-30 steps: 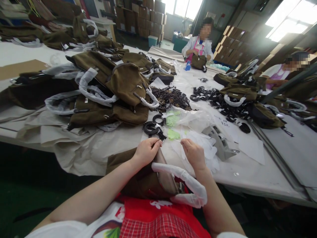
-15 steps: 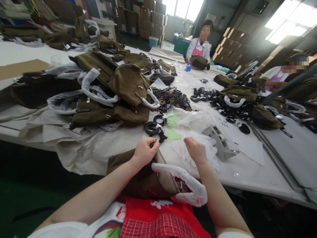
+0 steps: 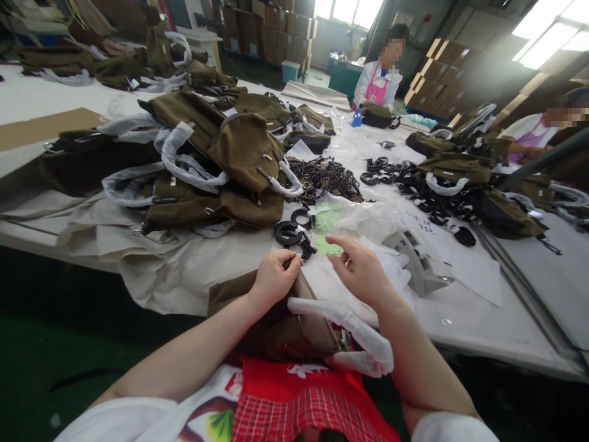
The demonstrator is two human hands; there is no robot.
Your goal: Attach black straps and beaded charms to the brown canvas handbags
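Observation:
An olive-brown handbag (image 3: 276,334) leans against the table edge in front of my red apron, its top edge facing up. Its handle (image 3: 343,314) is wrapped in white film. My left hand (image 3: 277,276) is closed in a pinch at the far end of the bag's top edge; a small shiny bit shows at the fingertips, too small to name. To the right, my right hand (image 3: 361,270) hovers with index finger and thumb apart, holding nothing visible. Its fingertips are nearest the light-green slips (image 3: 327,245). Coiled black straps (image 3: 289,233) lie just beyond my left hand.
Olive handbags (image 3: 243,153) are heaped at left, with a pile of dark chains (image 3: 326,178) beside them. A grey device (image 3: 416,261) and white papers (image 3: 476,276) lie at right. Co-workers (image 3: 380,83) stand across the table among more bags and black straps (image 3: 391,172).
My right hand has moved left toward the green slips, and its fingers have spread from a pinch. My left hand keeps its pinch at the bag. The view has shifted slightly.

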